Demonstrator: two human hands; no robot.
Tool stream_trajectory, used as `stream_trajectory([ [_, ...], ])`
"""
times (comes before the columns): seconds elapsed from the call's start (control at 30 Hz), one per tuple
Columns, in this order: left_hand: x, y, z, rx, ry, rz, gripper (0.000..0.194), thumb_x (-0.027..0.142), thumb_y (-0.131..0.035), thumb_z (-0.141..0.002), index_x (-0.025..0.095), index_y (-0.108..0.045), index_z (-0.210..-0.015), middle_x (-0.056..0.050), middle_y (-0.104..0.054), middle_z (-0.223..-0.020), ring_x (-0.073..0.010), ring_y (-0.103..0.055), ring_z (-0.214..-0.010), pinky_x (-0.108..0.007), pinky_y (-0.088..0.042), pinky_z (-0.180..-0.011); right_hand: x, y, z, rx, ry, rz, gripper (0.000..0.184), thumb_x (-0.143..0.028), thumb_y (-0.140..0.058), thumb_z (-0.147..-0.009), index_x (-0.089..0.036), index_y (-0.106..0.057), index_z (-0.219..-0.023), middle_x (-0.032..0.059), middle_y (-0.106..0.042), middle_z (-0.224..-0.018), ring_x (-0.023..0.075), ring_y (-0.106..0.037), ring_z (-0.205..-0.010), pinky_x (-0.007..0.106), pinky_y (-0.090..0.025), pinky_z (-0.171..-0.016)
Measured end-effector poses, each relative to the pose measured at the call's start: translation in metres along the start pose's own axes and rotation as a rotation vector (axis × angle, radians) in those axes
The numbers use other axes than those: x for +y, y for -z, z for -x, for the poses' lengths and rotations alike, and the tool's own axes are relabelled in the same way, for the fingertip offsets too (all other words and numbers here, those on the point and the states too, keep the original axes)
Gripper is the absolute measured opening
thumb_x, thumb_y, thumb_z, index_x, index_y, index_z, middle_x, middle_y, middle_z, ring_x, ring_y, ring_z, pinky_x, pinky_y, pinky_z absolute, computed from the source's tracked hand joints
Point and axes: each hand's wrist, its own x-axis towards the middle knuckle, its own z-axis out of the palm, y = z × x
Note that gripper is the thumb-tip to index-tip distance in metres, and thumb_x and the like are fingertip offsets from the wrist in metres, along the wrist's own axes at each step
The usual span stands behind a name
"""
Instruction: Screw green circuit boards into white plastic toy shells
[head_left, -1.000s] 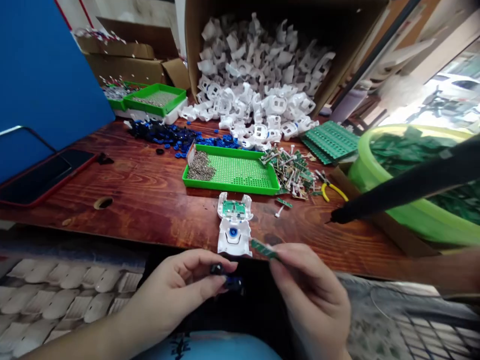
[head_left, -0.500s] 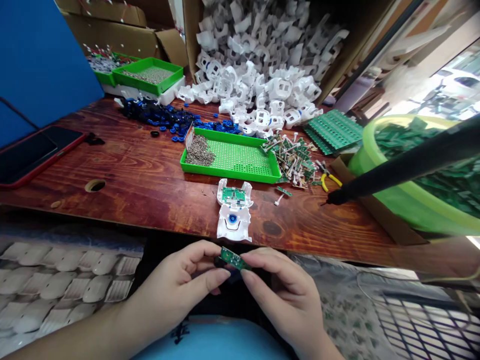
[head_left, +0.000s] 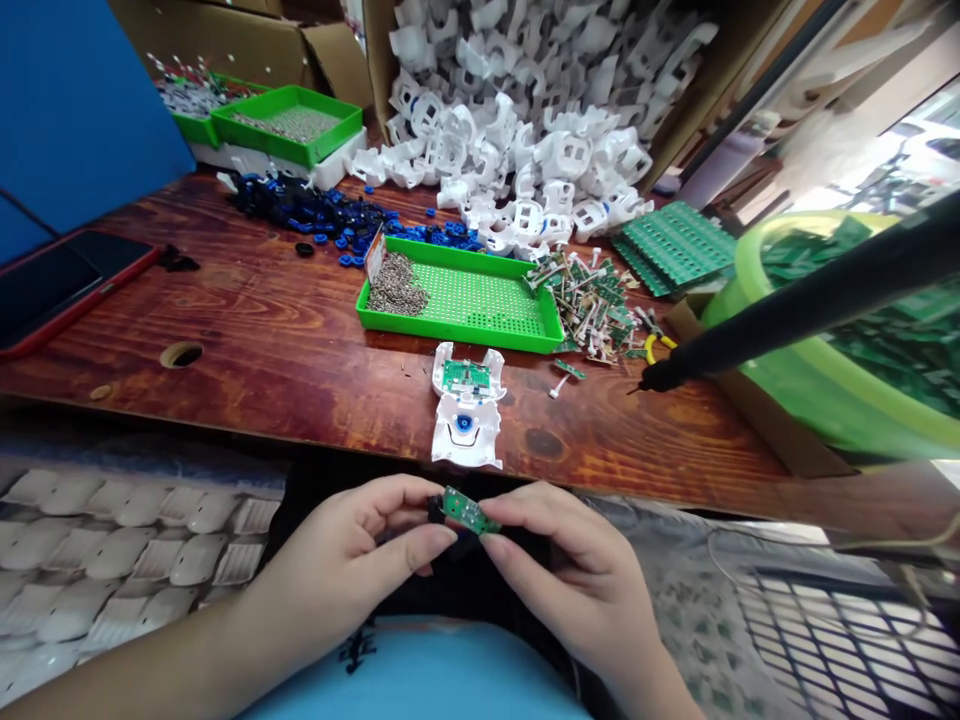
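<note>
The left hand (head_left: pixel 352 560) and the right hand (head_left: pixel 570 570) meet just below the table (head_left: pixel 285 370) edge, over the lap. Both pinch one small green board (head_left: pixel 463 510): the left thumb and forefinger take its left end, the right thumb and forefinger its right end. A small dark part sits at the left end of the board, under the left fingertips; what it is I cannot tell.

To do this step well, I think the grip should stay on the edges of the board, so that the fingers do not press on the tiny parts of its face. Both hands should hold it level and close to the body, because a dropped board would fall to the lap or the floor.

Just beyond the hands, on the table, lies an open white shell (head_left: pixel 466 410) with another green board and a blue button inside it. Further beyond is a green tray (head_left: pixel 480 305) with small screws in its left corner. To the right of the right hand and above it, a black driver (head_left: pixel 787 310) points down at the table, beside a lime tub (head_left: pixel 810 400) of boards.

No brand or label can be read; the print on the boards is too small.
</note>
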Motion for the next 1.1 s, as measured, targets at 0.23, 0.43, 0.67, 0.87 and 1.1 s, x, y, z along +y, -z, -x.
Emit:
stream_trajectory([
  [0.23,-0.006,0.003,0.003,0.02,-0.048,-0.25,0.017,0.032,-0.06,-0.083,0.029,-0.064,-0.099,0.005,-0.071,-0.096,-0.0117,-0.065,-0.089,-0.015,-0.049,-0.079,0.003,-0.003,0.004,-0.048,0.037,0.166,0.028,-0.008,-0.06,-0.076,-0.019,-0.06,-0.101,0.0022,-0.067,-0.083,0.01,-0.062,-0.072,0.02,-0.051,-0.064],
  [0.43,-0.008,0.005,0.005,0.046,-0.098,-0.353,0.016,0.031,-0.058,-0.084,0.032,-0.062,-0.1,0.007,-0.07,-0.096,-0.0111,-0.065,-0.091,-0.015,-0.049,-0.081,0.0,-0.005,0.002,-0.055,0.1,0.273,0.025,-0.01,-0.059,-0.078,-0.02,-0.058,-0.101,0.0021,-0.068,-0.085,0.0111,-0.063,-0.072,0.022,-0.051,-0.066],
  [0.67,-0.015,0.005,0.006,0.112,-0.073,-0.327,0.018,0.031,-0.058,-0.084,0.035,-0.061,-0.102,0.009,-0.068,-0.099,-0.008,-0.062,-0.093,-0.01,-0.046,-0.082,-0.002,-0.009,0.002,-0.044,0.043,0.254,0.019,-0.009,-0.057,-0.08,-0.02,-0.06,-0.095,0.0014,-0.068,-0.084,0.0111,-0.064,-0.075,0.022,-0.053,-0.068],
  [0.87,-0.015,0.003,0.008,0.181,-0.085,-0.281,0.013,0.031,-0.057,-0.085,0.035,-0.06,-0.096,0.009,-0.066,-0.098,-0.0072,-0.06,-0.094,-0.008,-0.046,-0.081,0.0,-0.019,0.003,0.032,0.013,0.208,0.016,-0.009,-0.057,-0.08,-0.019,-0.062,-0.092,0.0042,-0.066,-0.095,0.0103,-0.063,-0.088,0.018,-0.053,-0.075],
  [1.1,-0.014,0.002,0.007,0.21,-0.101,-0.256,0.011,0.031,-0.058,-0.084,0.033,-0.06,-0.095,0.007,-0.064,-0.095,-0.0074,-0.059,-0.095,-0.007,-0.045,-0.083,-0.003,-0.028,0.006,0.069,-0.001,0.17,0.02,-0.008,-0.057,-0.08,-0.017,-0.059,-0.098,0.0024,-0.067,-0.09,0.0077,-0.063,-0.082,0.016,-0.052,-0.073],
])
